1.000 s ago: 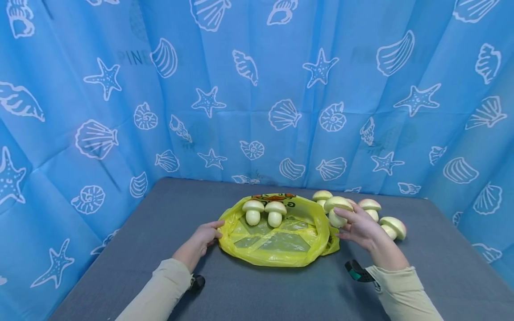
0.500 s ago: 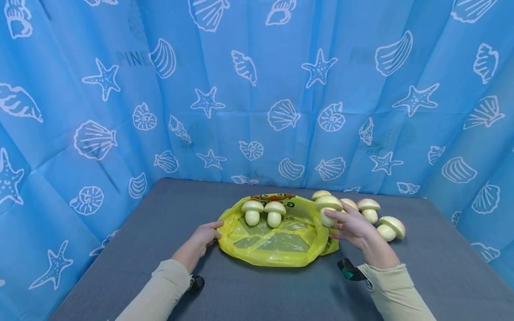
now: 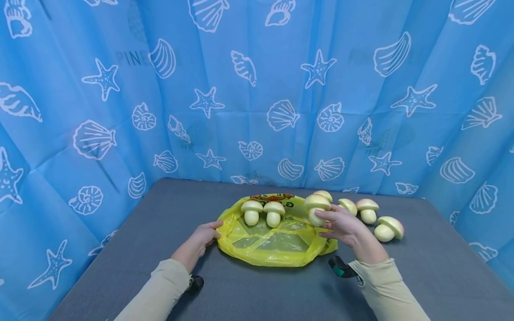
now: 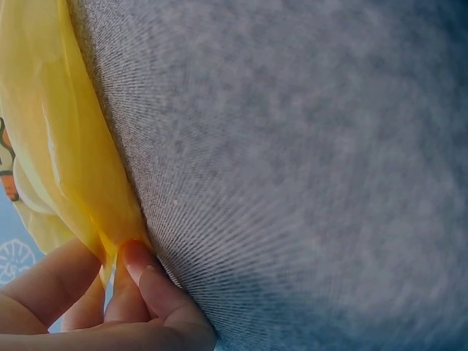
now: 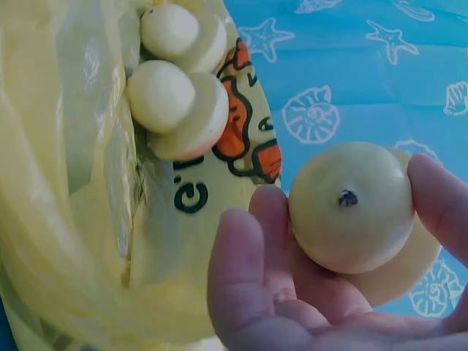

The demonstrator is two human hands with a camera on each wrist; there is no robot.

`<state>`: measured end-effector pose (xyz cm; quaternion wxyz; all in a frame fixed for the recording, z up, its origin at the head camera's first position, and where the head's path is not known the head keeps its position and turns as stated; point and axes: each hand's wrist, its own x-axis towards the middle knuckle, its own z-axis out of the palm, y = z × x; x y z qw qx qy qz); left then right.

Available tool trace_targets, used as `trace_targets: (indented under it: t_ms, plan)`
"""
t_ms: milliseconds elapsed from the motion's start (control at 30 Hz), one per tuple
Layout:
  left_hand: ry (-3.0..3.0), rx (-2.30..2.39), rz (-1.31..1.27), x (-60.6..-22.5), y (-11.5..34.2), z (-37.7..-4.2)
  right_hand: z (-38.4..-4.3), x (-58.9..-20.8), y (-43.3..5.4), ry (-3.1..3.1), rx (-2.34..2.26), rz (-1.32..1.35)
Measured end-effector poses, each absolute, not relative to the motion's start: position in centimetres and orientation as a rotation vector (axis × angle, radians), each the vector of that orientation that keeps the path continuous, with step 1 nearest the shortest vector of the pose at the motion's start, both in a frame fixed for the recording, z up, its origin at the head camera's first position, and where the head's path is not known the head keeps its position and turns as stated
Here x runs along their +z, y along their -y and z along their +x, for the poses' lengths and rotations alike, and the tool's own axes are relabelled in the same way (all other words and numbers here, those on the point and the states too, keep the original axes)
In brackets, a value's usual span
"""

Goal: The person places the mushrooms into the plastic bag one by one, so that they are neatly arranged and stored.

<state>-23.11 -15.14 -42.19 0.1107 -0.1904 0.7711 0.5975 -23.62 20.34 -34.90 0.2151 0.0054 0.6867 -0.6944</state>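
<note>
A yellow plastic bag [image 3: 265, 258] lies with its mouth spread wide on the table. Two pale toy mushrooms [image 3: 251, 213] stand side by side inside it, near its printed far wall. My left hand [image 3: 199, 240] pinches the bag's left edge between thumb and fingers [image 4: 150, 281]. At the bag's right rim, my right hand [image 3: 345, 227] holds another mushroom [image 5: 351, 205] by its stem, cap upward in the head view. The right wrist view shows its rounded stem end with a dark spot.
Several more mushrooms [image 3: 367, 210] are on the grey table [image 3: 257, 294], to the right of the bag and behind my right hand. One lies tilted on its side [image 3: 388, 229]. A blue shell-patterned curtain [image 3: 257, 133] hangs behind and along the sides.
My right hand has moved left with the mushroom, from beside the bag to over its right rim. My left hand has kept its hold on the bag's edge.
</note>
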Motion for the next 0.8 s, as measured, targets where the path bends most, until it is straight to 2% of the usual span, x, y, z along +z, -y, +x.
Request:
trace_targets:
  t_ms: [433, 800]
  plan:
    - [-2.251, 1.761, -0.561, -42.1, 15.1, -23.1, -24.4, -35.6, -17.8, -1.735, -2.000, 0.076]
    - [-2.258, 1.764, -0.534, -42.0, 15.1, -23.0, -25.4, -36.7, -15.8, -1.673, -2.046, 0.230]
